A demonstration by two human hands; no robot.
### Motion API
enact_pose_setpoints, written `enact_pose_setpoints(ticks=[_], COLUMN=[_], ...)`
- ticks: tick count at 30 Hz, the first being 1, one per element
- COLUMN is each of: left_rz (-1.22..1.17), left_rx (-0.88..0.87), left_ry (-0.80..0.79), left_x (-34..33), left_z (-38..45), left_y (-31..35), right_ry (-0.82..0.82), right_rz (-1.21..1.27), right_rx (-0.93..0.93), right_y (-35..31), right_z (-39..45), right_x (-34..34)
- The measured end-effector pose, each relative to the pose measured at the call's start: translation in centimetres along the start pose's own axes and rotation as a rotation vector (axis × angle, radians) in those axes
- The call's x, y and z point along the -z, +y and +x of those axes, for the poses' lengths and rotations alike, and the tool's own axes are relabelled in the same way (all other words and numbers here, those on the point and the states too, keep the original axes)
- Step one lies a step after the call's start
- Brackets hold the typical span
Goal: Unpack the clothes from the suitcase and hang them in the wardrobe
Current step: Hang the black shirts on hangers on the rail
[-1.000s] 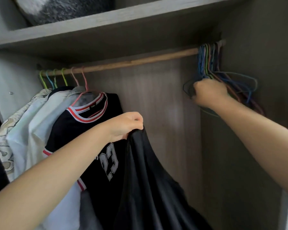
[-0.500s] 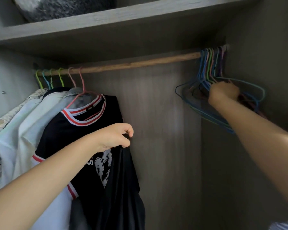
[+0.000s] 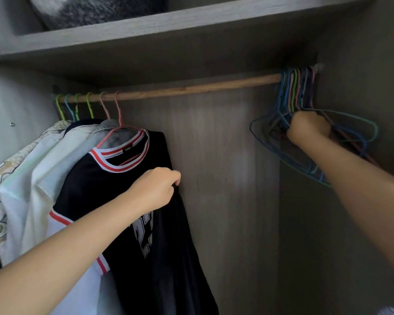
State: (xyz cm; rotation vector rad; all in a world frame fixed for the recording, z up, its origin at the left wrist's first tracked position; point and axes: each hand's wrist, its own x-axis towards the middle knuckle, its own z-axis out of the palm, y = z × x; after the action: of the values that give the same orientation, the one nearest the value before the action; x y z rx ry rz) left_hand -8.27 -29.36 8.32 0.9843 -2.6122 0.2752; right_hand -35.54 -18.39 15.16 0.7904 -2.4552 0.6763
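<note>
Inside the wardrobe a wooden rail (image 3: 191,88) runs from left to right. My left hand (image 3: 155,189) grips the top of a black garment (image 3: 180,258), which hangs down in front of a black jersey (image 3: 96,178) with a red and white collar. That jersey and several pale shirts (image 3: 32,169) hang on coloured hangers at the rail's left end. My right hand (image 3: 307,128) grips into a bunch of empty wire hangers (image 3: 355,130) hooked on the rail's right end. The suitcase is out of view.
A grey shelf (image 3: 168,26) lies above the rail with a furry grey thing (image 3: 100,10) on it. The wardrobe's right side wall (image 3: 350,223) stands close behind my right arm. The back panel (image 3: 225,178) shows between the clothes and the hangers.
My left hand with the black garment has sunk and moved left, closer to the jersey. My right hand has gone further right and deeper into the bunch of empty hangers.
</note>
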Motion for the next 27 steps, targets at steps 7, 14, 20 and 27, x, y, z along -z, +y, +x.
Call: enact_pose_setpoints(ticks=[7,14,20,27], left_rz=[-0.05,-0.115,-0.134,-0.291], left_rx=[0.029,0.025,-0.003,0.006], left_ry=[0.076,0.022,0.047,0.063], left_x=[-0.6,-1.2,-1.8,-1.9], left_z=[-0.5,-1.3,-1.4,-1.6], left_y=[-0.5,-0.7,-0.9,-1.2], right_ry=[0.04,-0.054,0.017,0.009], right_rz=[0.019,-0.205,-0.202,-0.4], right_rx=[-0.011,0.043,0.06,0.139], right_y=[-0.2,0.5,-0.3,-0.9], right_z=[0.1,-0.4,-0.3,-0.7], right_x=[0.6,0.4,1.2,-0.3])
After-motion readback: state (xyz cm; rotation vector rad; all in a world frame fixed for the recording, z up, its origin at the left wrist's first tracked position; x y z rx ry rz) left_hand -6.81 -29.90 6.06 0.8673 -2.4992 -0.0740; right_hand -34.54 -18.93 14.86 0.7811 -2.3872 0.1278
